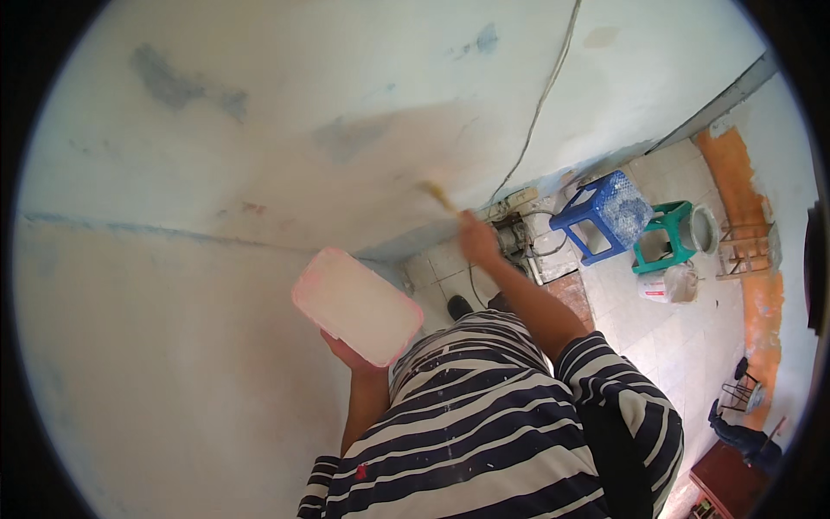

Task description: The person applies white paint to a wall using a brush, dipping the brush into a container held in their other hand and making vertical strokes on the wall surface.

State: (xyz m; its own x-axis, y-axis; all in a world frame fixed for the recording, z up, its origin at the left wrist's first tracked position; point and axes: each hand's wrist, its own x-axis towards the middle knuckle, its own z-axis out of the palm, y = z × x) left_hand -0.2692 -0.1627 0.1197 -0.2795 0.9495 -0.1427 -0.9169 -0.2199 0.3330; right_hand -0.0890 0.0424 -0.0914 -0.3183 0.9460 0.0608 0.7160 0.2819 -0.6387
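Observation:
My left hand (pixel 350 353) supports a pink-rimmed rectangular plastic tub (pixel 358 305) from below, close to my waist. Pale, whitish paint seems to fill it; the tub hides most of the fingers. My right hand (pixel 478 240) is closed around the handle of a paintbrush (pixel 439 194), blurred at its bristle end. The brush points up and left towards the whitish wall (pixel 279 162), over a brownish, patchy area. Whether the bristles touch the wall, I cannot tell.
A cable (pixel 551 84) runs down the wall to a motor-like machine (pixel 513 237) on the floor. Right of it stand a paint-spattered blue plastic stool (pixel 587 220), a green stool (pixel 668 237), a grey bucket (pixel 703 228) and a white bucket (pixel 655 285). A wooden rack (pixel 746 246) is farther right.

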